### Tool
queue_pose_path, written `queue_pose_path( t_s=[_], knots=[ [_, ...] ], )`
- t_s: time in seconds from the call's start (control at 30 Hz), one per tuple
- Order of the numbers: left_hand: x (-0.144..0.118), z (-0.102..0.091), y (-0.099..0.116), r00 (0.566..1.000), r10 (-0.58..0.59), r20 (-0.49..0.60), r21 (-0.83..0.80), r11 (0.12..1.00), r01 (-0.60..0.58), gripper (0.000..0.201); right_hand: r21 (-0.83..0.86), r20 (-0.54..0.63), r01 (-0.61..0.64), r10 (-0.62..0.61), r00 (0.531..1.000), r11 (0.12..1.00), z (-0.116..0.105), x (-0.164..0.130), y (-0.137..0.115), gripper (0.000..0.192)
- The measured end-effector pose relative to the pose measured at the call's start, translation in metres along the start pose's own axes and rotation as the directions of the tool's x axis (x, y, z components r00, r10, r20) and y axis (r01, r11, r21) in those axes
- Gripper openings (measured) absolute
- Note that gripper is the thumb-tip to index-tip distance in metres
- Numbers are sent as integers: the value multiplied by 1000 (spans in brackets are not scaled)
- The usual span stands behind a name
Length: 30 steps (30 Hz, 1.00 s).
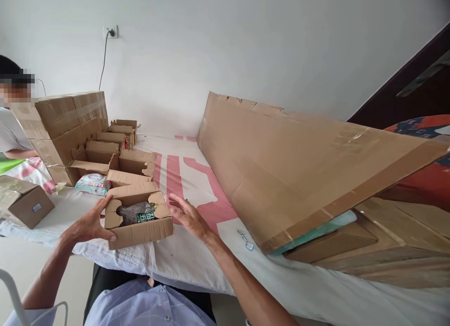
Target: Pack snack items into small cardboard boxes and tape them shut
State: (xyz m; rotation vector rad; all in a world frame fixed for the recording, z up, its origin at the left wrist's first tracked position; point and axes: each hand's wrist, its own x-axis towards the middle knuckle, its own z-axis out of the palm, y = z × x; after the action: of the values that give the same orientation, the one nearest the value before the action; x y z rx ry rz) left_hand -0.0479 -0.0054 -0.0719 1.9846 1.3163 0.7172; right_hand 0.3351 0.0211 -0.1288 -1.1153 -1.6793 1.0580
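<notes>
Close in front of me, an open cardboard box (pixel 140 236) rests at the near edge of the cloth-covered surface. Inside it lies a dark plastic packet (pixel 135 215) with a green label bearing white characters. My left hand (pixel 92 223) grips the box's left end, thumb on the near side and fingers at the back corner. At the other end, my right hand (pixel 188 217) is beside the box with its fingers stretched out, apparently not gripping it. Behind the box stand more open cardboard boxes (pixel 135 162), with a pack of wipes (pixel 93 184) to their left.
Stacked sealed cartons (pixel 59 120) stand at the left, near another person (pixel 12 129). A closed carton (pixel 26 202) sits nearer. One large cardboard sheet (pixel 298 171) leans across the right. A small tagged item (pixel 248 244) lies on the cloth (pixel 225 265).
</notes>
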Motion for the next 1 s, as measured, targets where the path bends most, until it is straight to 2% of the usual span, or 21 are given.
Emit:
queue_pose_path(
  t_s=[0.1,0.23,0.37,0.43,0.53,0.6,0.67,0.73,0.83,0.9,1.0],
  knots=[
    [-1,1,2,1000,-15,-22,3,1000,15,126,72,74,-25,20,997,997,22,-2,-24,84],
    [-5,6,8,999,22,-40,12,1000,-21,119,2,17,-40,40,999,999,33,-21,-36,81],
    [-4,11,13,998,56,6,17,998,-56,117,-222,-74,-117,103,992,968,30,-21,-45,86],
    [0,15,17,1000,22,-1,18,1000,-22,104,-363,-91,-171,147,985,916,31,-13,-56,89],
    [9,24,28,990,-69,-124,139,986,86,79,-545,-77,-196,185,980,815,33,0,-74,75],
    [16,34,39,968,-128,-215,268,945,185,75,-615,-67,-165,158,985,771,31,3,-79,55],
    [21,43,51,948,-179,-265,356,895,268,75,-569,-34,-99,97,995,816,23,3,-76,41],
    [25,49,59,933,-216,-288,382,867,319,70,-395,-29,-55,47,998,917,11,2,-63,35],
    [25,44,59,929,-221,-296,324,892,315,55,-132,-93,-125,113,989,983,-8,2,-35,34],
    [22,36,52,933,-227,-278,210,934,290,48,-101,-112,-179,167,980,979,-14,2,-21,33],
    [19,27,48,928,-263,-264,121,945,302,52,-201,-134,-116,90,987,973,-10,-2,-19,32]
  ],
)
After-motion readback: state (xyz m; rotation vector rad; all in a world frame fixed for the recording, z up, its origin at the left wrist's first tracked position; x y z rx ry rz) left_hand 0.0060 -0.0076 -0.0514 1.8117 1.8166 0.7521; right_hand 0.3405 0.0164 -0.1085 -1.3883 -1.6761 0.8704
